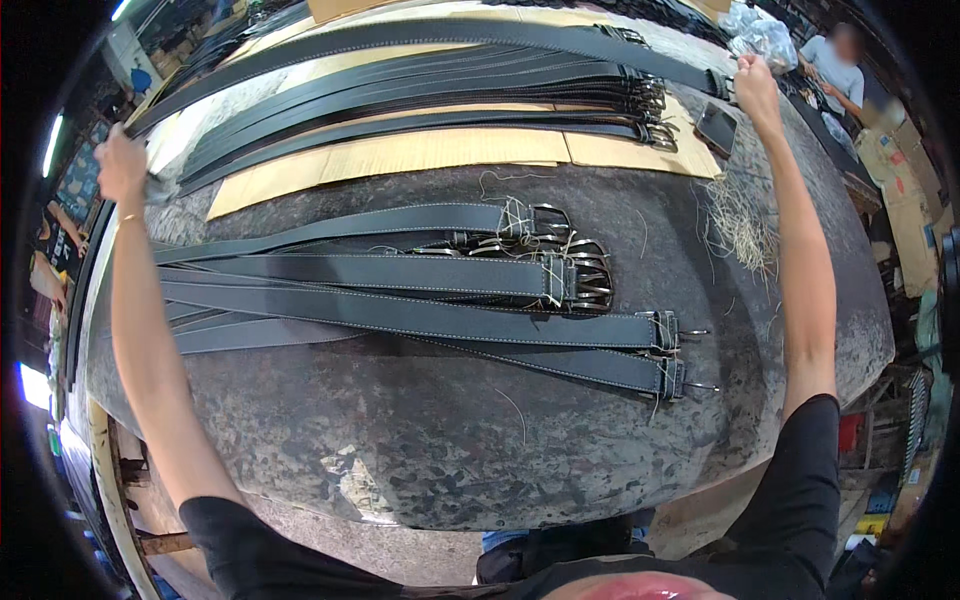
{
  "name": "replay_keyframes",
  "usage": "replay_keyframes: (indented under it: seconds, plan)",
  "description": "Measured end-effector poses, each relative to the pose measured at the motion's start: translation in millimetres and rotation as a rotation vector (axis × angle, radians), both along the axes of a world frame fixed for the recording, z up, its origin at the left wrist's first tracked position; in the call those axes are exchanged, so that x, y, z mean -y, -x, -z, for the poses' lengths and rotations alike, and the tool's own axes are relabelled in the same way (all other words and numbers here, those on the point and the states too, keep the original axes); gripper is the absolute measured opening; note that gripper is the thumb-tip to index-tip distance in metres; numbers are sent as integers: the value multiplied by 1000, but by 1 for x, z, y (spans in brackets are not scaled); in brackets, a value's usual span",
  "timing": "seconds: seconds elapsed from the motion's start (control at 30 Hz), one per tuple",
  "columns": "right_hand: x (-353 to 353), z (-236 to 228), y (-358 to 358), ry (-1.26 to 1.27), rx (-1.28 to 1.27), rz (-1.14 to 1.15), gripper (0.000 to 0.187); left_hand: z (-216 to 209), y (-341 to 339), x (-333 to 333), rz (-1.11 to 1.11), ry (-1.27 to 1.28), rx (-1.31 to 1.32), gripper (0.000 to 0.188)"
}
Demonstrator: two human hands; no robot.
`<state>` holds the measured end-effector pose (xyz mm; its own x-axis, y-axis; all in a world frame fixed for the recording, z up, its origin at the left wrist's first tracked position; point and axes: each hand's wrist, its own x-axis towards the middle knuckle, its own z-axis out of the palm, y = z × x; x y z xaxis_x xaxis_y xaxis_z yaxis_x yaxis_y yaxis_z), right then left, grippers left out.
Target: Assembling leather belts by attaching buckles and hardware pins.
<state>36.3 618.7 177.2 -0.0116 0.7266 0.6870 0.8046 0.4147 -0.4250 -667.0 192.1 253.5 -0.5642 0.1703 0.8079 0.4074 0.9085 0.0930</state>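
A black leather belt (pixel 420 34) with pale stitching is stretched across the far side of the table, above other belts. My left hand (pixel 122 168) is closed on its strap end at the far left. At the far right, my right hand (pixel 756 88) is closed on its buckle end, partly hiding the buckle. Beneath it, a neat row of black belts (pixel 420 92) lies on a cardboard sheet (pixel 400 162), metal buckles to the right. Nearer to me, a looser pile of belts (pixel 400 272) fans out, with thread ends around their buckles.
A dark phone (pixel 716 128) lies by the cardboard's right end. Loose pale thread (pixel 742 228) is heaped on the dark, worn table (pixel 560 440). Beyond my right hand are a clear plastic bag (pixel 762 40) and another person (pixel 838 72). Someone's arm (pixel 48 278) shows at the left.
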Motion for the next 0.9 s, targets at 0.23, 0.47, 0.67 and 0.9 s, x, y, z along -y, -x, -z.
replay_keyframes:
  seconds: [0.23,0.47,0.67,0.9]
  plan:
    - [-21,16,6,34,-28,4,35,4,5,-1,14,-36,-5,44]
    - [-23,80,44,190,11,84,39,102,67,-52,62,232,158,50]
    - [24,53,26,123,6,147,34,127,-56,-111,535,494,280,24]
    - [87,41,-28,184,-348,-141,27,101,-315,-246,1397,732,485,50]
